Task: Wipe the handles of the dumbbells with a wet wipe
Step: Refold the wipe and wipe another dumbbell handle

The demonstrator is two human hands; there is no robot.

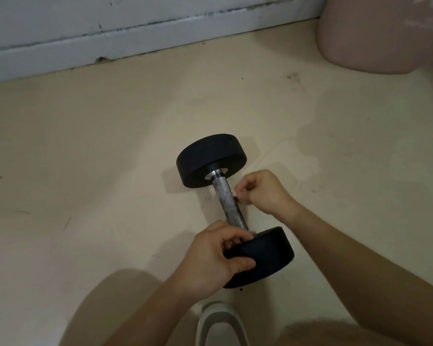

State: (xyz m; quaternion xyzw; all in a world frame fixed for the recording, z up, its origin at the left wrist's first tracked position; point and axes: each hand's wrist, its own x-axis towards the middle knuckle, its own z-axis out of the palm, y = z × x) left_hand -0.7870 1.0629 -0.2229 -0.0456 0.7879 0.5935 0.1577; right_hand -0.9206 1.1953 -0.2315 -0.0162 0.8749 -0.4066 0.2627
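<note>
One dumbbell (211, 161) with two round black heads and a worn steel handle (229, 201) lies on the beige floor, one head far, one head near. My left hand (211, 255) grips the near black head (263, 255) by its rim and inner face. My right hand (260, 191) is curled at the right side of the handle, its fingertips pinched on something small and dark against the metal. No wet wipe is plainly visible; a small pale bit shows at the fingertips.
A white skirting board (135, 38) runs along the back. A large pink rounded object (383, 33) stands at the back right. My white slipper (220, 323) and knees are at the bottom edge, just below the near head.
</note>
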